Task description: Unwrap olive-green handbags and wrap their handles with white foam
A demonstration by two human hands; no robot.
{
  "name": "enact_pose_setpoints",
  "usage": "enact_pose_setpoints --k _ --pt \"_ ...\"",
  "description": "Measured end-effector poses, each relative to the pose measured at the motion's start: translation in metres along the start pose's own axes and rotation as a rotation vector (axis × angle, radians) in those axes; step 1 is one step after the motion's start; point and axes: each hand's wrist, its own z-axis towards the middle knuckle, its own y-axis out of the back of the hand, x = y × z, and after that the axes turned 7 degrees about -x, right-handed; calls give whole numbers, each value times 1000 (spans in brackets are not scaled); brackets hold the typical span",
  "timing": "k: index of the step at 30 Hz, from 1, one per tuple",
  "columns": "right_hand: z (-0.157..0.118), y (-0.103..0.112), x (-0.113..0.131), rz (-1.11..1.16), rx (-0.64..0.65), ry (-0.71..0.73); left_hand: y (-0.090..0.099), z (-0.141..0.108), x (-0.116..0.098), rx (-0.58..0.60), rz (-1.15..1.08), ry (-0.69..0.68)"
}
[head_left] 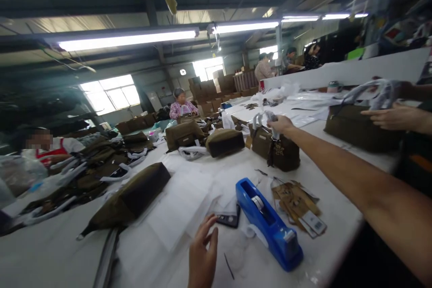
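My right hand [282, 125] reaches out to the right and grips the wrapped handles of an olive-brown handbag [281, 155]. The bag stands on the white table with dark straps and a tag hanging at its front. Low in the view is my left hand [203, 249], fingers apart and nothing in it. Just beyond its fingertips lies a small black flat object [230, 219], partly under thin white sheets [182, 202]. A blue tape dispenser [266, 220] sits between my hands, and brown and white paper tags [297, 202] are piled beside it.
At the right, a co-worker's hands [391, 116] hold another olive bag [357, 128] by its wrapped handles. More olive bags [224, 141] stand mid-table; one lies at left [135, 195]. Other people sit farther back, near stacked cartons [204, 92]. The table edge runs along the right.
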Motion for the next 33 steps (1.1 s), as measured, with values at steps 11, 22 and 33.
enact_pose_setpoints --k 11,22,33 --pt "-49 71 187 459 266 576 63 -60 -52 -260 -75 -35" --pt "-258 39 251 845 1010 518 113 -113 -124 -340 -34 -201" --pt "-420 -8 202 843 846 565 89 -133 -76 -502 896 -69"
